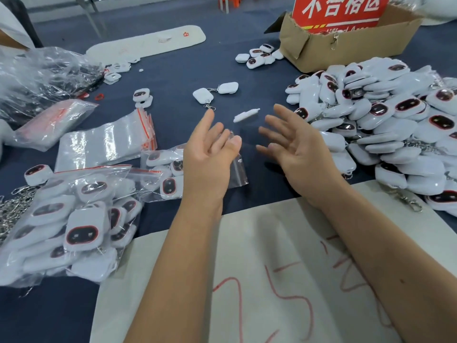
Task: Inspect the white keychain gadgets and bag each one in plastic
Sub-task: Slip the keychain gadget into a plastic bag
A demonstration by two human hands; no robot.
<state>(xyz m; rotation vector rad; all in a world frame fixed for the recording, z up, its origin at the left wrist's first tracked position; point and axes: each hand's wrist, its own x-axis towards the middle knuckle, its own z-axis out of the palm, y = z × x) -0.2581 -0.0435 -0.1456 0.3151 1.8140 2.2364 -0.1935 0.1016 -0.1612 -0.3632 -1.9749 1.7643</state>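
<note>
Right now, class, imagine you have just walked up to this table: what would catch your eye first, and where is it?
The big heap of white keychain gadgets at the right dominates. In the middle, the left hand and right hand are raised, fingers spread, with a blurred white gadget beyond them. A cardboard box with a red sign stands at the far right, and bagged gadgets lie at the near left.

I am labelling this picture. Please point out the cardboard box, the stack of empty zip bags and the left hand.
cardboard box (321,49): head view, front wall.
stack of empty zip bags (103,142): head view, middle.
left hand (210,154): head view, palm.
</note>
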